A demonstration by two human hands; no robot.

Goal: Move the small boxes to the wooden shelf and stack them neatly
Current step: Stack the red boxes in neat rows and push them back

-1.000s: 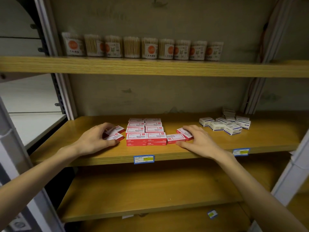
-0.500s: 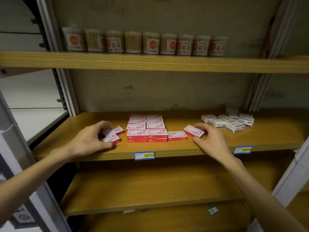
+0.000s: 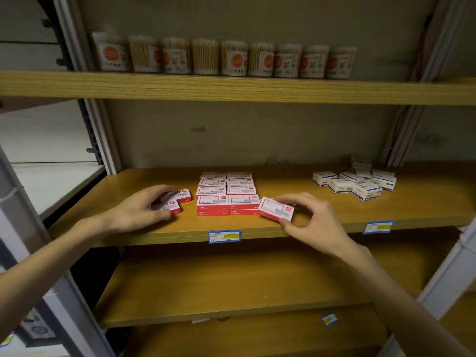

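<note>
Several small red-and-white boxes form a neat block [image 3: 226, 194] in two columns on the middle wooden shelf [image 3: 322, 217]. My right hand [image 3: 313, 222] pinches one red-and-white box [image 3: 275, 208] between thumb and fingers, tilted, just right of the block's front corner. My left hand [image 3: 140, 211] is curled over two loose red-and-white boxes [image 3: 177, 202] lying left of the block, partly hiding them.
A loose heap of several white-and-blue boxes [image 3: 355, 184] lies at the shelf's right. Tubs of cotton swabs [image 3: 224, 57] line the upper shelf. Blue price tags [image 3: 224, 236] hang on the shelf edge. Bare shelves lie below, metal uprights [image 3: 100, 135] on both sides.
My right hand has picked up the loose box on the right and carried it left, to the block's front right corner. My left hand stays on the two left boxes.
</note>
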